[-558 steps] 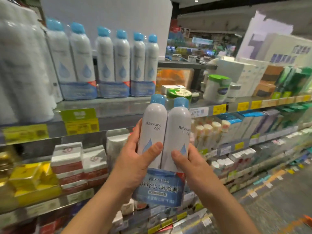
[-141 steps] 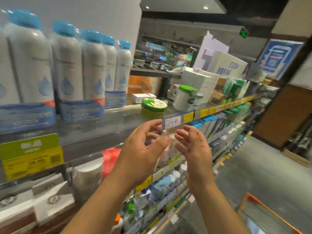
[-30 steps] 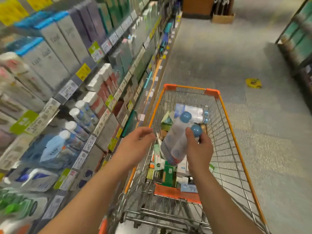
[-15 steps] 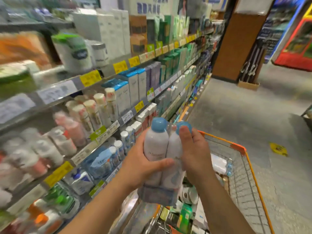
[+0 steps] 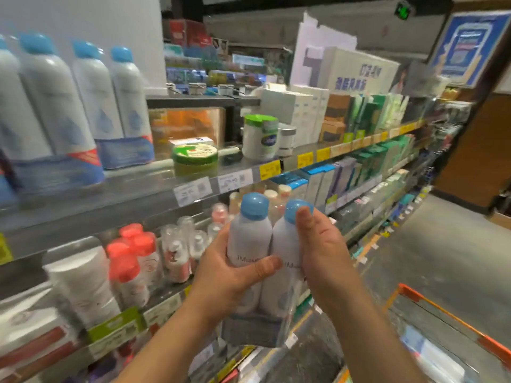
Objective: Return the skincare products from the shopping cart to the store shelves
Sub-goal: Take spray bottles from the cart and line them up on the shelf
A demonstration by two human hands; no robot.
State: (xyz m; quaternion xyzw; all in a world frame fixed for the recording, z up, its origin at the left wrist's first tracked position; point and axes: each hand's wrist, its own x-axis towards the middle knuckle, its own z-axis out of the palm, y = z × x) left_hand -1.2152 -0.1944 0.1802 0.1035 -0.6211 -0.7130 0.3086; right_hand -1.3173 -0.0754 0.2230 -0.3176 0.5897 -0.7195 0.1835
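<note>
In the head view we are holding a twin pack of two white spray bottles with blue caps, upright, in front of the shelves; our left hand is grasping the left bottle, its grip wrapped round the body with the thumb lying across the front; our right hand is grasping the right bottle from the side, thumb reaching up to touch its blue cap; a blue printed band is wrapping the base of the pack, below our hands. The pack is sitting level with the second shelf, under the top shelf's edge with its price tags; on that top shelf, to the left, like packs are standing in a row with the same blue caps and blue bands; a green tin and a green-lidded jar are standing to their right. Behind the pack, small bottles with red caps are filling the second shelf; at the lower right the orange rim of the cart is showing, well apart from the pack.
</note>
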